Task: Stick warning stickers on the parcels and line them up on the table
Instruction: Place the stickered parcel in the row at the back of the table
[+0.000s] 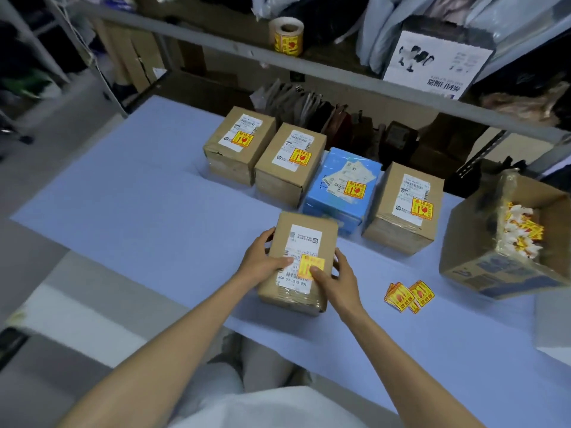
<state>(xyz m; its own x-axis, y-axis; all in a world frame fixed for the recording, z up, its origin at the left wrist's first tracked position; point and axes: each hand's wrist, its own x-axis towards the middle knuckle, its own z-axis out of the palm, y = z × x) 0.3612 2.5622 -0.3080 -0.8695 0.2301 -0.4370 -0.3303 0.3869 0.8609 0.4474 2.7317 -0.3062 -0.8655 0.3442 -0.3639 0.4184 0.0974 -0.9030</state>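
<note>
Now both hands, left (262,261) and right (338,281), clasp a fifth parcel (301,261) before four stickered ones (321,177)

Your left hand (262,261) and right hand (336,282) grip the near cardboard parcel (301,239); your right thumb presses its yellow warning sticker (310,265). Four stickered parcels (290,162) line the blue table (139,211) behind.

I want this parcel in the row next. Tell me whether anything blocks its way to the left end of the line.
Nothing visible does. The brown cardboard parcel, held by the left hand and right hand, has bare blue table between it and the spot left of the leftmost brown box.
</note>
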